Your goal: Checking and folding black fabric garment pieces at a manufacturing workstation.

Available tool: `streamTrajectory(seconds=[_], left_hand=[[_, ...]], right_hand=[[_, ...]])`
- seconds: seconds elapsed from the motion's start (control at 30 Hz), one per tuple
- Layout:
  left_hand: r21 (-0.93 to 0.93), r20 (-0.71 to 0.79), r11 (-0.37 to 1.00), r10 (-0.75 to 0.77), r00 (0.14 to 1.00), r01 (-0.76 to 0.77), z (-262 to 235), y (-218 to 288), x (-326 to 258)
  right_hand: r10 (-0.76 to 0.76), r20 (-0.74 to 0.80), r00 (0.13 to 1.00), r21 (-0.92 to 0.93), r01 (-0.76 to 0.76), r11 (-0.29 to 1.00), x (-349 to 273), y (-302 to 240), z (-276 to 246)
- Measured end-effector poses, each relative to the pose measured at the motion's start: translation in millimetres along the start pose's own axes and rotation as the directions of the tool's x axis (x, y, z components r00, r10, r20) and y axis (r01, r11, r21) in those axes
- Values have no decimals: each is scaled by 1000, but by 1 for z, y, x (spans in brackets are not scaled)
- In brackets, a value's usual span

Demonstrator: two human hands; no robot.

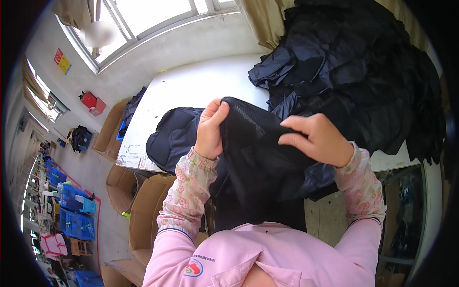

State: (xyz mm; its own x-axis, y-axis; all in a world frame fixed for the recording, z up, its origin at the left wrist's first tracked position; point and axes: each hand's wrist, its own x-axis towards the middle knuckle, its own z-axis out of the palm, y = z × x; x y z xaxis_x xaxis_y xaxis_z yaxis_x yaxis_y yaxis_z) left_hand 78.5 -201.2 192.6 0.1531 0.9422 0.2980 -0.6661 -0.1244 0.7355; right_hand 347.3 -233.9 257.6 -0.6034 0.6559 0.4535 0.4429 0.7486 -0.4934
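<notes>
A black fabric piece [258,162] hangs in front of me, over the near edge of a white table [201,81]. My left hand [210,129] grips its upper left edge, with fingers curled over the cloth. My right hand [318,138] pinches the fabric's upper right part, with fingers stretched toward the left. Both forearms wear floral sleeve covers over pink sleeves. A dark blue fabric piece [174,136] lies on the table just left of my left hand, partly under the black piece.
A large heap of black garments [354,67] fills the table's right side. Open cardboard boxes [143,205] stand on the floor at the left below the table. Blue crates [76,215] and a red box [91,101] lie farther left. Windows run along the far wall.
</notes>
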Motion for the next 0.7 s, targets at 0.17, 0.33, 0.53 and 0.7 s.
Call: streamTrajectory(seconds=[0.17,0.33,0.53,0.7], left_hand=[[665,137,745,-40,990,-62,-48,-20,-4],[-485,518,358,-617,592,798,-149,-93,-104],[-34,578,876,-376,724,482,-83,-139,-127],[-479,87,768,-440,894,425,-26,-115,-93]], right_hand=[[253,-137,958,494,-155,855,16,6,-44],[335,-179,925,721,-108,684,29,10,-79],[355,-224,908,874,26,484,38,-11,-79],[349,-96,932,936,-34,350,41,1,-54]])
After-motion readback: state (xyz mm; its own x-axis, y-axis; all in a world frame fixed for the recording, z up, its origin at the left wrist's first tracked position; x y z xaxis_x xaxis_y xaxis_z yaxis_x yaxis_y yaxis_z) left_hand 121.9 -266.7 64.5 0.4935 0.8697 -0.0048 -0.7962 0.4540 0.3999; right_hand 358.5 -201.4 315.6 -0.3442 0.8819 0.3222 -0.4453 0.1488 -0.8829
